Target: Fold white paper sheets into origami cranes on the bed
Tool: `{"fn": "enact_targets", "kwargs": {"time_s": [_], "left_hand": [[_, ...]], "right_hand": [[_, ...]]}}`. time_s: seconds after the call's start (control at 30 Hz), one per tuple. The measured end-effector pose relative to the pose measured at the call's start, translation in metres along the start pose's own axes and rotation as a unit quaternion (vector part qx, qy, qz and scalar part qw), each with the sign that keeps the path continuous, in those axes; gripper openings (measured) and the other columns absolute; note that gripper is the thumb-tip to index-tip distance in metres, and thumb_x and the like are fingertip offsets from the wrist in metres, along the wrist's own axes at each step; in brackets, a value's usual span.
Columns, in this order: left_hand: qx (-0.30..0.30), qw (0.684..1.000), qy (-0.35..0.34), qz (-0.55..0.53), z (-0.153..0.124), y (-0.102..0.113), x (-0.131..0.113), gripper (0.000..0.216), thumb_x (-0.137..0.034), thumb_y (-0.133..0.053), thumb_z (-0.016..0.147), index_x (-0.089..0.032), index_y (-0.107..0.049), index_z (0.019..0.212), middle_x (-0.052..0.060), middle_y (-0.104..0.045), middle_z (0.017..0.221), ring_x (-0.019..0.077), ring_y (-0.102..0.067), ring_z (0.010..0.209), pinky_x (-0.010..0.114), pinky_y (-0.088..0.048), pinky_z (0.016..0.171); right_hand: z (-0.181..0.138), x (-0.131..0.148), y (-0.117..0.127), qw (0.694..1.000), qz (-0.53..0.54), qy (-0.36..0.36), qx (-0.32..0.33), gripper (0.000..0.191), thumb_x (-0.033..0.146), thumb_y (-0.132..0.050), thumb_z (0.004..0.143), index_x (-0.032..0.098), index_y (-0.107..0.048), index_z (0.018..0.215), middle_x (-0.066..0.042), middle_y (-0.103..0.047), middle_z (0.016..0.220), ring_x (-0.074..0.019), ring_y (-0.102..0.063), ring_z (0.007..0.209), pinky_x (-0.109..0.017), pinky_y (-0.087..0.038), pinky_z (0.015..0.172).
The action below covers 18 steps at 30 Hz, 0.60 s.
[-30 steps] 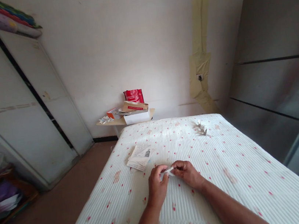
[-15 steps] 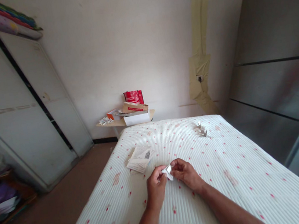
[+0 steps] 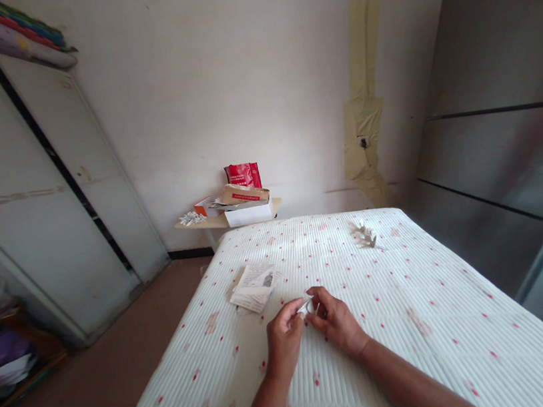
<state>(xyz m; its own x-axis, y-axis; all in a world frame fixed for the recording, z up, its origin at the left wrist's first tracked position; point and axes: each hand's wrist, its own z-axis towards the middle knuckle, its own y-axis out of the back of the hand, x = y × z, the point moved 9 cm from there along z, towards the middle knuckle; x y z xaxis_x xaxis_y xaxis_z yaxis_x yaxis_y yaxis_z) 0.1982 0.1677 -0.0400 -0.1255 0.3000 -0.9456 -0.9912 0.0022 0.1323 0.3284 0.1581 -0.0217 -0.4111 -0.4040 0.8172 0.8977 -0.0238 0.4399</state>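
Folded white piece (image 3: 308, 307), apparently paper, is held between the two hands, near the middle of the quilted cover (image 3: 457, 299). Contact with the cover below can't be told.

Handling, as judged: both hands appear to be working the piece. It's best kept steady on one side while its edges are worked from the other. Pressure should be kept light, since thin layers look easy to crush or tear. Layers should be kept lined up, and the piece kept low over the cover.

Relative to the fingers: the left edge is pinched between thumb and fingers of the left hand (image 3: 286, 333). The right edge lies between the index finger and thumb of the right hand (image 3: 337, 323), with a narrow gap there; whether it's gripped or only touched can't be told. Fold detail is too small to read.

Farther out: a stack of printed papers (image 3: 254, 288) is lying beyond the left hand, near it. Small folded pieces (image 3: 369, 238) are grouped well apart, toward the far right. Past the cover's far edge, a white box (image 3: 249, 215) is carried by a tabletop (image 3: 214, 223) at the wall.
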Motion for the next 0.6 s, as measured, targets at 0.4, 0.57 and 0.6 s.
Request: {"fn": "enact_targets", "kwargs": {"time_s": [0.4, 0.57, 0.6], "left_hand": [[-0.021, 1.000, 0.007, 0.007, 0.000, 0.004, -0.007, 0.028, -0.029, -0.054, 0.074, -0.015, -0.066, 0.094, 0.009, -0.069, 0.096, 0.0200, -0.064, 0.086, 0.029, -0.051, 0.077], [-0.029, 0.999, -0.003, 0.024, 0.001, 0.007, -0.010, 0.026, -0.025, -0.051, 0.073, -0.016, -0.067, 0.091, 0.008, -0.070, 0.092, 0.0200, -0.064, 0.088, 0.031, -0.050, 0.081], [-0.028, 0.999, -0.005, 0.027, 0.001, 0.007, -0.010, 0.026, -0.025, -0.051, 0.073, -0.016, -0.068, 0.090, 0.007, -0.070, 0.092, 0.0200, -0.063, 0.088, 0.031, -0.049, 0.082]], "right_hand": [[-0.004, 0.018, -0.004, 0.997, -0.048, 0.054, 0.022, 0.035, 0.011, -0.042, 0.076, 0.018, -0.046, 0.110, 0.001, -0.056, 0.071, -0.0109, -0.051, 0.061, -0.020, -0.040, 0.059], [-0.003, 0.014, -0.004, 0.997, -0.056, 0.047, 0.014, 0.038, 0.008, -0.038, 0.074, 0.017, -0.046, 0.110, 0.000, -0.058, 0.071, -0.0107, -0.052, 0.058, -0.020, -0.039, 0.057], [-0.002, 0.012, -0.003, 0.998, -0.052, 0.041, 0.009, 0.037, 0.008, -0.038, 0.074, 0.017, -0.047, 0.109, 0.000, -0.058, 0.071, -0.0105, -0.052, 0.057, -0.020, -0.039, 0.056]]}}
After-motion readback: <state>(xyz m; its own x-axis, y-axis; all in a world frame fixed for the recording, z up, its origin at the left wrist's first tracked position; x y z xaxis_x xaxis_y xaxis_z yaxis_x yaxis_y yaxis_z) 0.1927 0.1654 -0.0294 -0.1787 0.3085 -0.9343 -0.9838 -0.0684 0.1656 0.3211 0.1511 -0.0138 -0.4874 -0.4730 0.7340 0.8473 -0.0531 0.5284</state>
